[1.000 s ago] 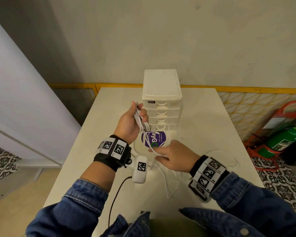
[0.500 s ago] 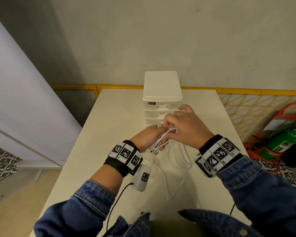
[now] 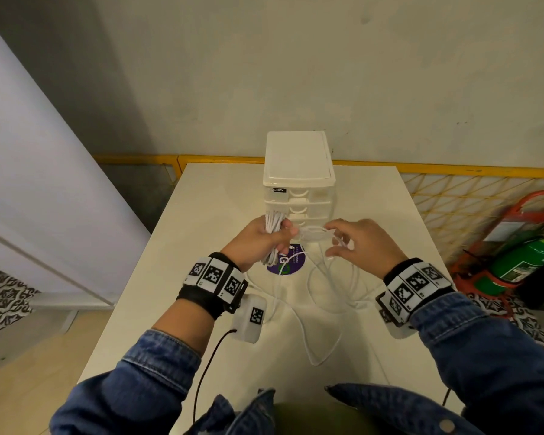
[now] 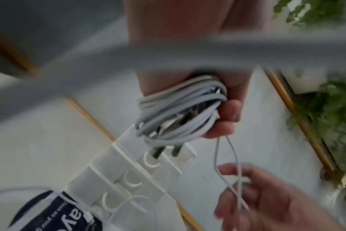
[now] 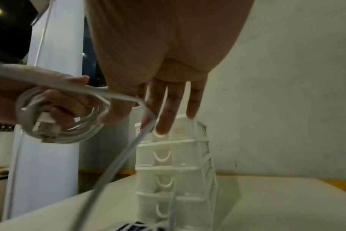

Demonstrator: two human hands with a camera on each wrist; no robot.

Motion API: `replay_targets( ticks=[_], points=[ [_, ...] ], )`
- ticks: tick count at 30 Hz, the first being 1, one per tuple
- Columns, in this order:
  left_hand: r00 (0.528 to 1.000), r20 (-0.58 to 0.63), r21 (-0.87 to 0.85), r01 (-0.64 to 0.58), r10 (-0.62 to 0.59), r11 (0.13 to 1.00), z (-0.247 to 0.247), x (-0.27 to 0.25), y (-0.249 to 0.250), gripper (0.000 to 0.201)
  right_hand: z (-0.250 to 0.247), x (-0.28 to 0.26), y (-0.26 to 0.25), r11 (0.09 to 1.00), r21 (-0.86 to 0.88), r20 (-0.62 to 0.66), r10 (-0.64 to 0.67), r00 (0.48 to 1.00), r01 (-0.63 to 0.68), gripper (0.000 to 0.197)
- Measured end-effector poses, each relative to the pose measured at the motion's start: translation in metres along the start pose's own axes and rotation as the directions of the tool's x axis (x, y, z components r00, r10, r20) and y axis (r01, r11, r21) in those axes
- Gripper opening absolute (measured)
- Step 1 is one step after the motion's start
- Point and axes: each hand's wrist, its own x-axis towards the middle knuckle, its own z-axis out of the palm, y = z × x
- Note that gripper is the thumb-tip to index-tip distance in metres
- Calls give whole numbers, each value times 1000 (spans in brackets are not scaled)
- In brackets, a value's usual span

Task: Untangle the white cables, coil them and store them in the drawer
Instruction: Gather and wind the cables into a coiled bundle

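Note:
My left hand point(image 3: 266, 240) grips a coil of white cable point(image 3: 273, 223) just in front of the white drawer unit point(image 3: 298, 171), whose drawers all look shut. In the left wrist view the coil point(image 4: 180, 112) is bundled in my left hand's fingers point(image 4: 225, 120). A strand leads from the coil to my right hand point(image 3: 343, 243), which pinches it to the right of the coil. That strand point(image 5: 128, 148) runs under the right hand's fingers point(image 5: 168, 109) and drops to the table. Loose cable loops point(image 3: 321, 309) lie on the white table point(image 3: 201, 221) below both hands.
A round purple sticker point(image 3: 288, 263) lies on the table in front of the drawer unit. A yellow mesh fence point(image 3: 453, 196) runs behind and right of the table. A green fire extinguisher point(image 3: 522, 262) stands on the floor at right, a pale wall panel point(image 3: 44, 183) at left.
Half a second ago both hands met at the coil by the drawers. My right hand has since moved right, drawing a strand out. My left hand still holds the coil.

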Motion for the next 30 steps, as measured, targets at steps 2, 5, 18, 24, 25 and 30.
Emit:
replay_targets(
  ticks=[2,5,18,24,25,30],
  points=[
    [998,-52,-38,-46,44,998,-4,2,2,9,11,-5,-3,979,151,104,123,987,-138,66],
    [997,-62,-110,-51,44,993,-9,1,6,9,24,-7,7,962,160,118,206,971,-223,61],
    [920,375,-64,146,-112,987,2,-2,3,42,14,5,31,988,-39,-95,143,985,-147,35],
    [988,-43,-116,142,-148,983,-21,6,13,36,11,-6,16,982,135,-130,152,980,-135,65],
    [979,-122,-107,150,-162,983,-24,7,11,36,6,-4,13,980,143,-144,161,976,-141,63],
    [936,-284,-12,213,-207,977,-25,10,1,37,-14,1,0,977,150,-144,171,975,-149,48]
  ],
)
